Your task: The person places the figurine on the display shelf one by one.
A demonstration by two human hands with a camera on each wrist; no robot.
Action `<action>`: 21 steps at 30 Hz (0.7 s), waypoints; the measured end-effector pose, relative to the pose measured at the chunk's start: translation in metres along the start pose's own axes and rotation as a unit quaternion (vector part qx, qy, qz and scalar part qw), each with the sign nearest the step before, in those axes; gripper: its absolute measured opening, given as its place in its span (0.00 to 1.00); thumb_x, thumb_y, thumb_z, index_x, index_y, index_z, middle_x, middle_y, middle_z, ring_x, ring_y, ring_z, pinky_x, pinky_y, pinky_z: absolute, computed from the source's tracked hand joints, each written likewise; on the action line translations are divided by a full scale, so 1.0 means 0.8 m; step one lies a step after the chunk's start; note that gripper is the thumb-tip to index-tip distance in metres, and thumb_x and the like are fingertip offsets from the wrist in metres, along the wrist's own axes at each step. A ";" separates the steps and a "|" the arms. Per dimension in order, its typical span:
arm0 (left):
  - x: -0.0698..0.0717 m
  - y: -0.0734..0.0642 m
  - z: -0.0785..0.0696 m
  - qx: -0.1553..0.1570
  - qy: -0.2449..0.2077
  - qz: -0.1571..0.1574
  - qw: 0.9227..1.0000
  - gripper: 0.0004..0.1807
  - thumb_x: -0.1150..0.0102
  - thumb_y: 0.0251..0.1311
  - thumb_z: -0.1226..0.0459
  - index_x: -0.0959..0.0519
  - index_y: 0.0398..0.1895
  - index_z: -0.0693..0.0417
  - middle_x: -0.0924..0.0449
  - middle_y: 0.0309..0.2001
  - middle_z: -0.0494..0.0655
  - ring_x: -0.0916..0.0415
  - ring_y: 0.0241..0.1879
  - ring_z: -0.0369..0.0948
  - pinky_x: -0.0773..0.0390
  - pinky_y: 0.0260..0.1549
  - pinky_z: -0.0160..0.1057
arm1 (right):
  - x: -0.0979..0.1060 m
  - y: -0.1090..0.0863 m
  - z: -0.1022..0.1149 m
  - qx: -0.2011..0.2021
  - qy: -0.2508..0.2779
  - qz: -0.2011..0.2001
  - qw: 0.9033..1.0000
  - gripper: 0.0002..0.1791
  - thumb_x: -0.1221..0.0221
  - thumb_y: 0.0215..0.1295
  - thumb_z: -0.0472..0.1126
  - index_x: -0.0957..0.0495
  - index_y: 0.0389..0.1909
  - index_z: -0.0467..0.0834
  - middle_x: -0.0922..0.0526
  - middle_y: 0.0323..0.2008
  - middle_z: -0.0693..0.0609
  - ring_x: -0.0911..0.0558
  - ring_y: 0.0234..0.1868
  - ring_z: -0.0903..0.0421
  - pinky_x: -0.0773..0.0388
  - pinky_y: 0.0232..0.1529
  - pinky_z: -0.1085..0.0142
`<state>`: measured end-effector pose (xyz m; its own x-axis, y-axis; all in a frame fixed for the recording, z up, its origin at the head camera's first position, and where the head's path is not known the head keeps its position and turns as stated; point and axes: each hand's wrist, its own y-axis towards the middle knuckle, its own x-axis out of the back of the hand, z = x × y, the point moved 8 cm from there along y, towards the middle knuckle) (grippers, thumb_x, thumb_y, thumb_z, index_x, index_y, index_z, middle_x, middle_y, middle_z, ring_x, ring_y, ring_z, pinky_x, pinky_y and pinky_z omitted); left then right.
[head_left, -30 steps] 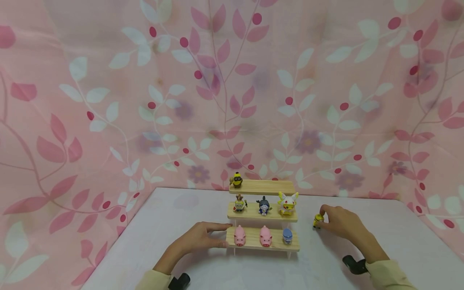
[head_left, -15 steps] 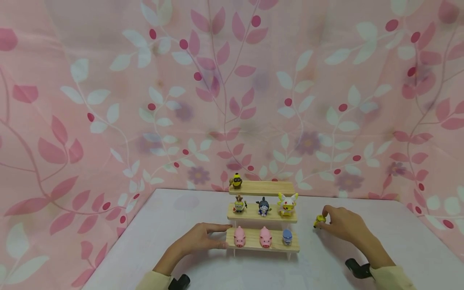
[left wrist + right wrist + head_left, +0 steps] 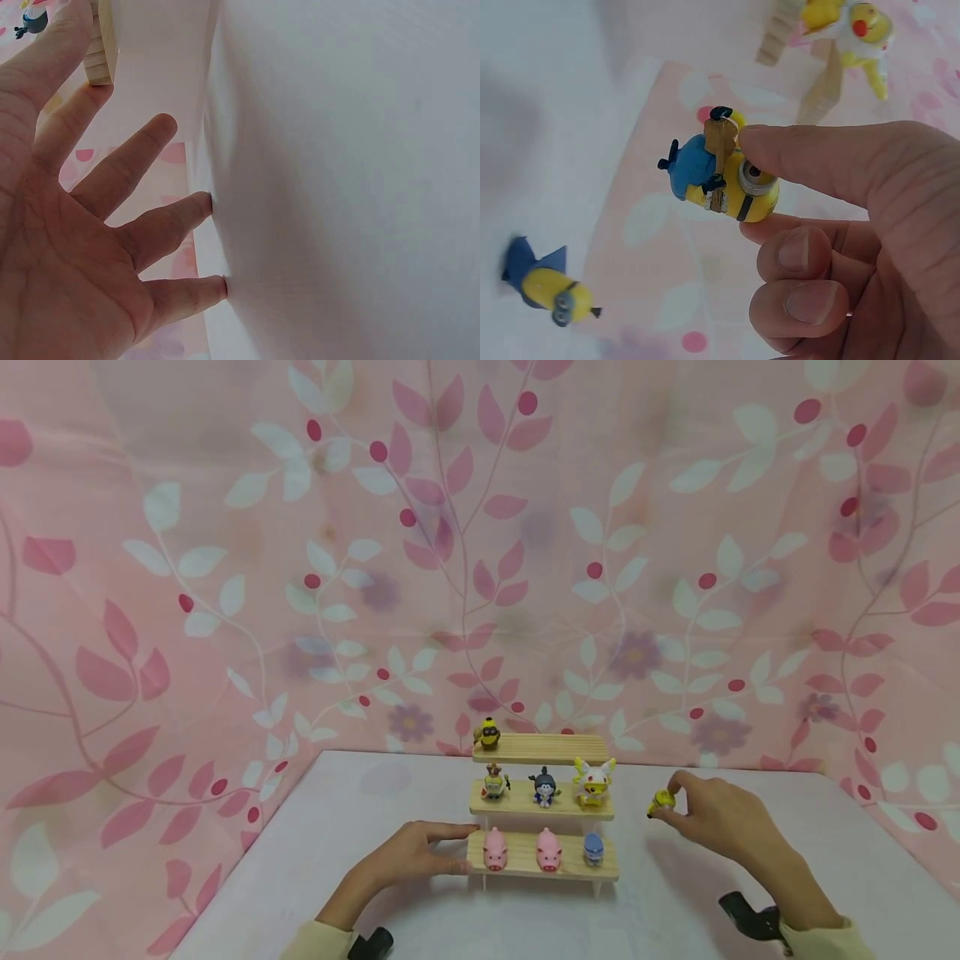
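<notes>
A three-tier wooden display shelf (image 3: pixel 521 864) stands on the table. At its lowest board, my left hand (image 3: pixel 415 853) holds the left end between thumb and forefinger; in the left wrist view, the other fingers are spread straight and two fingertips (image 3: pixel 217 286) meet the white surface. Right of the shelf, my right hand (image 3: pixel 723 820) pinches a yellow minion figurine (image 3: pixel 761 208) between thumb and forefinger. The figurine has blue on it, a brown guitar-like piece and a goggled eye. It is tilted on its side, over the table.
Pink pig figures (image 3: pixel 549 852) and a blue figure (image 3: pixel 593 850) line the bottom board. Three figures, including a white-and-yellow one (image 3: pixel 595 785), stand on the middle board. A minion (image 3: pixel 490 735) sits top left. The right wrist view shows another minion (image 3: pixel 551 289).
My right hand has lifted the minion figurine off the table and tilted it over. The left hand stays at the shelf's end.
</notes>
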<state>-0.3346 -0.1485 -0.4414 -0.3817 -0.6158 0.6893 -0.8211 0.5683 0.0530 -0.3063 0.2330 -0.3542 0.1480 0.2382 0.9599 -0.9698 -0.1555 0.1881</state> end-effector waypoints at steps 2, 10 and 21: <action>0.001 0.000 0.000 0.002 0.000 0.000 1.000 0.31 0.30 0.53 0.44 0.22 0.63 0.32 0.22 0.59 0.36 0.30 0.64 0.46 0.31 0.59 0.58 | 0.007 -0.002 0.005 0.005 -0.002 -0.011 1.000 0.25 0.31 0.56 0.60 0.22 0.42 0.45 0.29 0.20 0.57 0.32 0.19 0.58 0.33 0.18 0.64; 0.001 0.001 -0.001 0.000 0.000 0.001 1.000 0.31 0.29 0.53 0.44 0.22 0.63 0.33 0.22 0.58 0.35 0.30 0.64 0.45 0.31 0.60 0.58 | 0.029 -0.012 0.021 0.020 -0.002 -0.044 0.999 0.22 0.31 0.57 0.56 0.24 0.42 0.45 0.31 0.19 0.57 0.34 0.17 0.58 0.35 0.16 0.65; 0.000 -0.001 -0.001 0.001 -0.003 -0.001 1.000 0.31 0.30 0.53 0.44 0.22 0.63 0.34 0.22 0.58 0.35 0.31 0.64 0.46 0.32 0.60 0.58 | 0.062 -0.018 0.045 0.039 -0.009 -0.088 0.995 0.20 0.30 0.58 0.52 0.25 0.43 0.46 0.34 0.16 0.58 0.37 0.14 0.60 0.38 0.14 0.67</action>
<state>-0.3335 -0.1486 -0.4405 -0.3824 -0.6201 0.6850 -0.8232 0.5654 0.0523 -0.2780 0.2127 -0.3018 0.3179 0.2506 0.9144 -0.9107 -0.1876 0.3680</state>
